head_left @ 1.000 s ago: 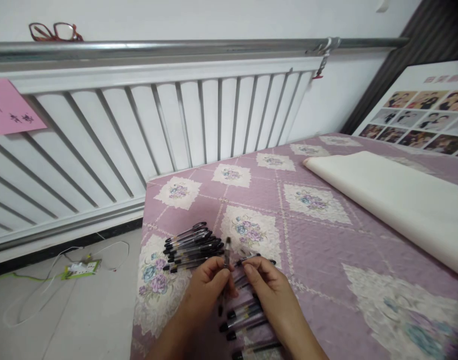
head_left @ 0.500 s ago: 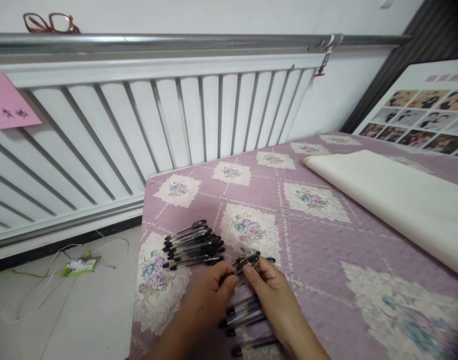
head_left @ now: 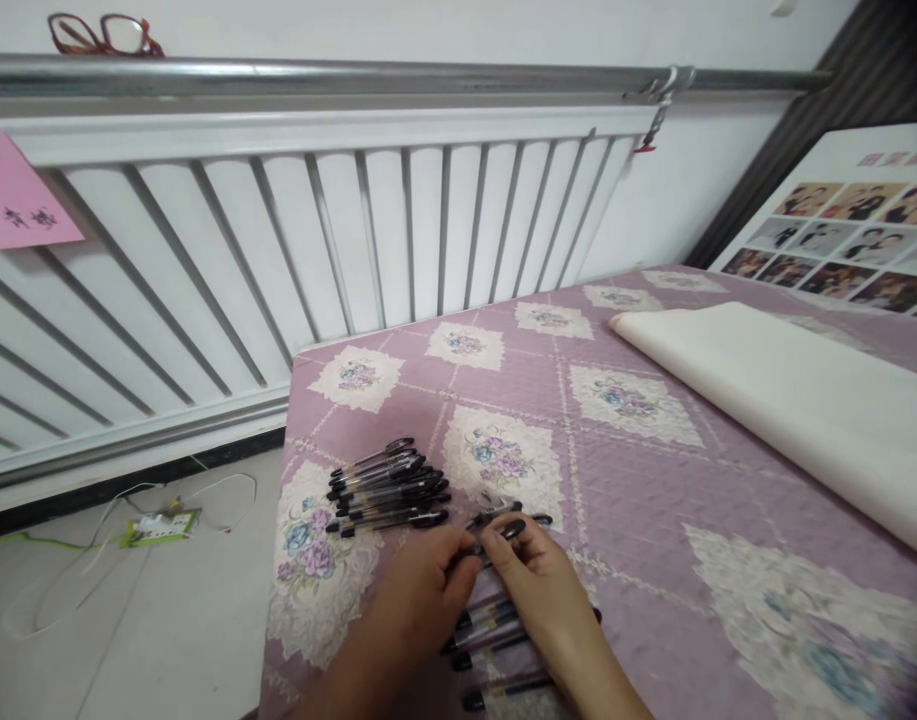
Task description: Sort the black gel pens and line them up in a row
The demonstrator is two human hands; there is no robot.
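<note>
Between my two hands is a black-capped pen (head_left: 512, 529), its dark cap end poking out past my right fingers. My left hand (head_left: 426, 578) pinches the pen's near end with curled fingers, which hide most of the barrel. On the cap side, the thumb and fingers of my right hand (head_left: 546, 592) are closed on the pen. Just beyond the hands lie a few more pens (head_left: 495, 512). Several clear-barrelled pens (head_left: 488, 622) rest below, partly covered by my right hand. To the left is a pile of pens (head_left: 387, 488) with black caps.
A purple floral tablecloth (head_left: 638, 500) covers the table. A folded white sheet (head_left: 788, 390) lies at right, near a photo board (head_left: 840, 225). Behind stands a white radiator (head_left: 383, 230) under a metal pipe (head_left: 398, 80). A power strip (head_left: 162, 527) with cables is on the floor at left.
The pen between my hands has turned, so its cap now points further right. My right fingers have shifted slightly along it. The pile of pens is unchanged.
</note>
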